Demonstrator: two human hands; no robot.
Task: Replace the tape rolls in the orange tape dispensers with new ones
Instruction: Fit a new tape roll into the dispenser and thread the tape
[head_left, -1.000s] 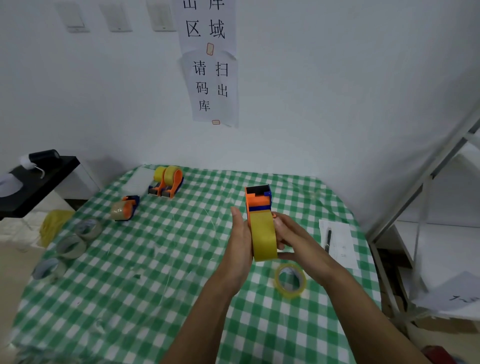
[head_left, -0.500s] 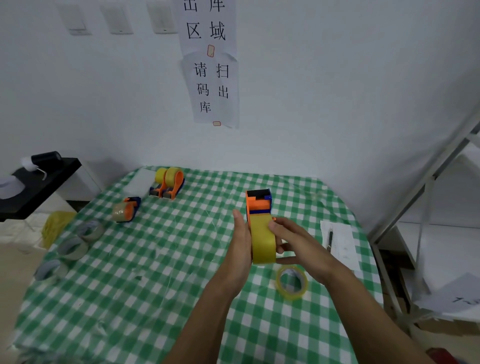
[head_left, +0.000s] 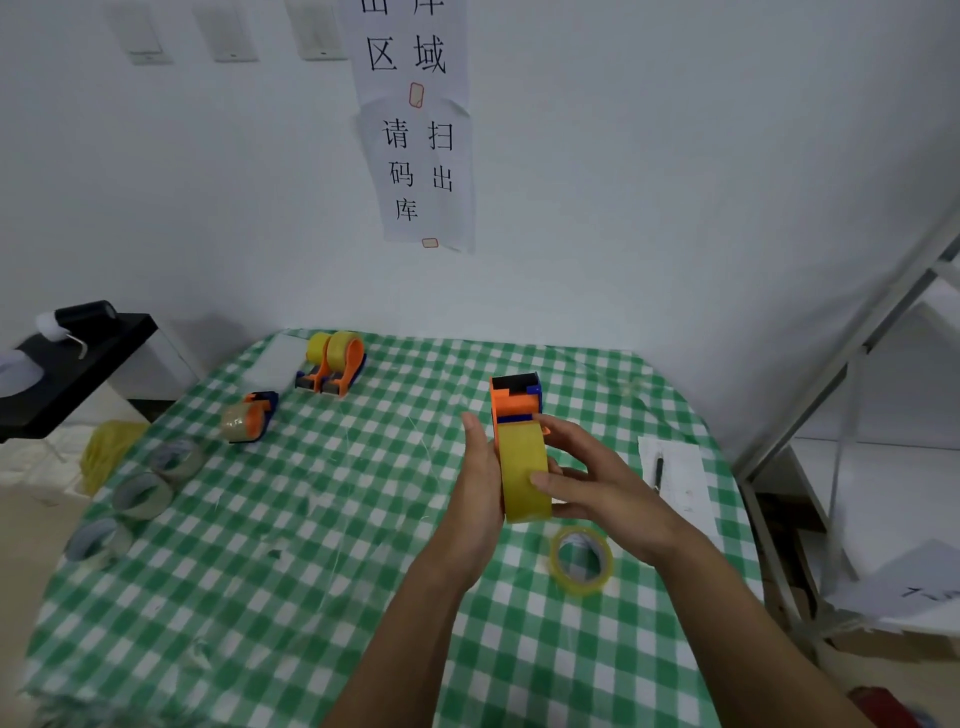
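Head view: left fingers (head_left: 475, 434) lie flat against the dispenser (head_left: 514, 401), right fingers (head_left: 558, 428) curl round its yellow roll (head_left: 521, 460).

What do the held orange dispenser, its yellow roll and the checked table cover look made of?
The orange-and-blue tape dispenser: moulded hard plastic, by its sharp edges and even matt colour. The wide yellow tape roll: plastic film, probably; smooth, slight sheen. The green-and-white checked table cover: thin cloth or plastic sheet; it wrinkles, weave unclear.
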